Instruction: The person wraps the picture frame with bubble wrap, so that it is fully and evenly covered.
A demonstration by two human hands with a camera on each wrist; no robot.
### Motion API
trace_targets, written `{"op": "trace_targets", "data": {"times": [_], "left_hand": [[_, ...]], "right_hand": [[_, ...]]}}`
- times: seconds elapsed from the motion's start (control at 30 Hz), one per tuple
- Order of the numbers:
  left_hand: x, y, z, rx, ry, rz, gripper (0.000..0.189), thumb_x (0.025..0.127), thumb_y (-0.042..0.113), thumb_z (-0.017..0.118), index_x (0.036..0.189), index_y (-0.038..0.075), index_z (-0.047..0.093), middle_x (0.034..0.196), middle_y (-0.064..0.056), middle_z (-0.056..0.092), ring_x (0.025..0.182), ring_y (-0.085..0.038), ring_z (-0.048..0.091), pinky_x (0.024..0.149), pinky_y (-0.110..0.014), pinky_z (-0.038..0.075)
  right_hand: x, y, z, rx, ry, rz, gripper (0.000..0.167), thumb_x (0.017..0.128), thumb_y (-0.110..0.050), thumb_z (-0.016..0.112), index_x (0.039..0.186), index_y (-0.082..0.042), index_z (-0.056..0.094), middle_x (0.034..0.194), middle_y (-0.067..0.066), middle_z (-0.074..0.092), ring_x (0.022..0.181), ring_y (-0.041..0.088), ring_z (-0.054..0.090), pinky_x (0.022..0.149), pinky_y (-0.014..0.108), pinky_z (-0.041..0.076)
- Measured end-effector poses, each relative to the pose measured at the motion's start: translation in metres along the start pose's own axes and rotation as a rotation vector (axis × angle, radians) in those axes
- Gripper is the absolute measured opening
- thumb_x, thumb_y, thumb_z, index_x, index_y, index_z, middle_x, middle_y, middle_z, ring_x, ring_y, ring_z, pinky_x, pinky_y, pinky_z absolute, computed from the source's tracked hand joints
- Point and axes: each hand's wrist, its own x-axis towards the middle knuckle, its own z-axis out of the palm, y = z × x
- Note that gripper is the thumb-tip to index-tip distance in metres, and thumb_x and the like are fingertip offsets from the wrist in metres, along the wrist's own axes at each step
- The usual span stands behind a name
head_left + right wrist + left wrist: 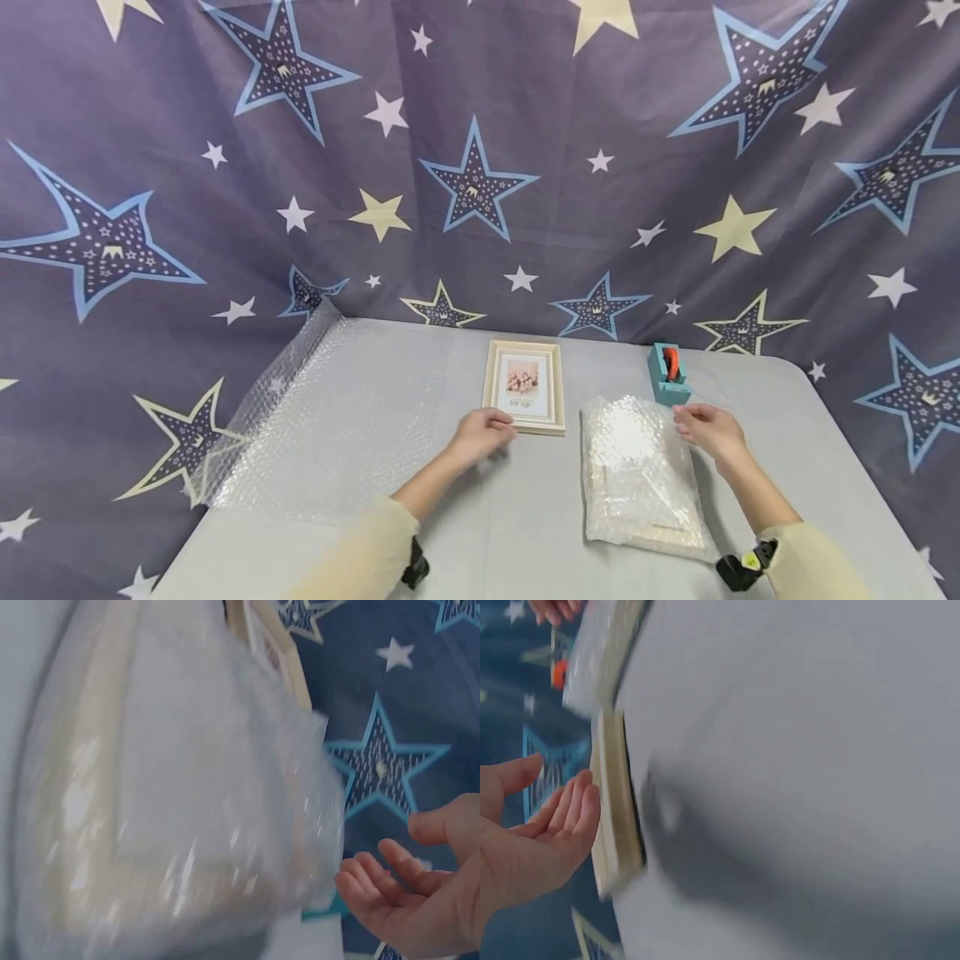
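Holding nothing in left hand (478, 432) or right hand (711, 429) tbh. Might knock picture frame (523, 386) or bubble-wrapped parcel (639, 477) askew with fingers so close.

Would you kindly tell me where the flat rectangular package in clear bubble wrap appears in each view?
Head: the bubble-wrapped package lies low, right of centre.
Left wrist: the bubble-wrapped package is at the upper left, cut off by the top edge.
Right wrist: the bubble-wrapped package fills much of the left and centre.
Shared landmark: the cream rectangular picture frame, respectively near centre, left and top.
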Motion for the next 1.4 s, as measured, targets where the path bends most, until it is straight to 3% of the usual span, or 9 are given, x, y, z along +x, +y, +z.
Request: {"op": "trace_targets", "data": {"times": [0.17,0.27,0.4,0.5,0.7,0.87,1.07,1.2,1.4], "left_hand": [[-0.009,-0.012,-0.060,0.135,0.189,0.030,0.021,0.088,0.007,0.064,0.105,-0.005,0.067,0.095,-0.018,0.071,0.082,-0.022,0.069,0.070,-0.027,0.058],[-0.014,-0.018,-0.095,0.244,0.298,0.044,0.019,0.089,0.007,0.062,0.104,-0.004,0.068,0.094,-0.018,0.071,0.082,-0.024,0.069,0.070,-0.028,0.058],[-0.022,-0.028,-0.142,0.415,0.419,0.010,0.021,0.091,0.012,0.060,0.104,-0.002,0.068,0.095,-0.018,0.072,0.086,-0.030,0.068,0.075,-0.036,0.057],[-0.028,-0.034,-0.175,0.515,0.458,-0.058,0.025,0.092,0.017,0.057,0.107,0.000,0.067,0.099,-0.017,0.072,0.091,-0.031,0.068,0.078,-0.041,0.055],[-0.038,-0.045,-0.226,0.680,0.447,-0.183,0.032,0.093,0.022,0.051,0.113,0.000,0.063,0.108,-0.020,0.069,0.096,-0.037,0.066,0.073,-0.045,0.053],[-0.042,-0.055,-0.255,0.771,0.445,-0.275,0.039,0.093,0.024,0.046,0.119,-0.002,0.058,0.118,-0.027,0.064,0.104,-0.048,0.061,0.076,-0.053,0.053],[-0.047,-0.072,-0.279,0.879,0.503,-0.345,0.045,0.089,0.020,0.043,0.120,-0.012,0.052,0.118,-0.037,0.051,0.110,-0.054,0.050,0.088,-0.060,0.047],[-0.050,-0.085,-0.284,0.902,0.566,-0.406,0.051,0.088,0.018,0.042,0.123,-0.020,0.042,0.120,-0.040,0.041,0.114,-0.055,0.039,0.095,-0.062,0.039],[-0.051,-0.099,-0.284,0.866,0.566,-0.481,0.058,0.088,0.019,0.040,0.126,-0.023,0.033,0.124,-0.042,0.035,0.115,-0.056,0.036,0.096,-0.063,0.036]], "right_hand": [[0.006,-0.029,0.030,0.053,0.003,-0.077,0.050,0.099,-0.024,0.051,0.129,0.016,0.048,0.126,0.034,0.058,0.082,0.008,0.070,0.076,0.022,0.060],[0.011,-0.049,0.052,0.096,-0.019,-0.107,0.048,0.098,-0.022,0.053,0.128,0.015,0.049,0.125,0.033,0.059,0.086,0.014,0.072,0.078,0.025,0.061],[0.015,-0.073,0.090,0.162,-0.022,-0.126,0.040,0.097,-0.017,0.055,0.122,0.013,0.056,0.117,0.031,0.064,0.084,0.017,0.071,0.080,0.031,0.061],[0.019,-0.088,0.121,0.206,-0.022,-0.150,0.034,0.095,-0.014,0.057,0.116,0.012,0.060,0.111,0.030,0.067,0.083,0.025,0.072,0.079,0.034,0.062],[0.020,-0.101,0.172,0.206,-0.065,-0.153,0.028,0.092,-0.012,0.059,0.109,0.008,0.065,0.106,0.026,0.069,0.084,0.030,0.072,0.073,0.034,0.062],[0.020,-0.113,0.204,0.200,-0.117,-0.147,0.027,0.092,-0.013,0.057,0.109,0.007,0.065,0.104,0.024,0.070,0.090,0.035,0.072,0.075,0.036,0.062],[0.023,-0.125,0.236,0.241,-0.165,-0.111,0.026,0.092,-0.016,0.061,0.106,0.005,0.067,0.095,0.018,0.071,0.074,0.021,0.071,0.069,0.026,0.062],[0.024,-0.133,0.254,0.291,-0.189,-0.099,0.024,0.092,-0.015,0.061,0.104,0.005,0.067,0.094,0.019,0.072,0.076,0.023,0.072,0.069,0.027,0.062],[0.026,-0.140,0.278,0.340,-0.254,-0.032,0.022,0.094,-0.013,0.059,0.108,0.003,0.065,0.100,0.019,0.071,0.084,0.025,0.072,0.075,0.031,0.062]]}}
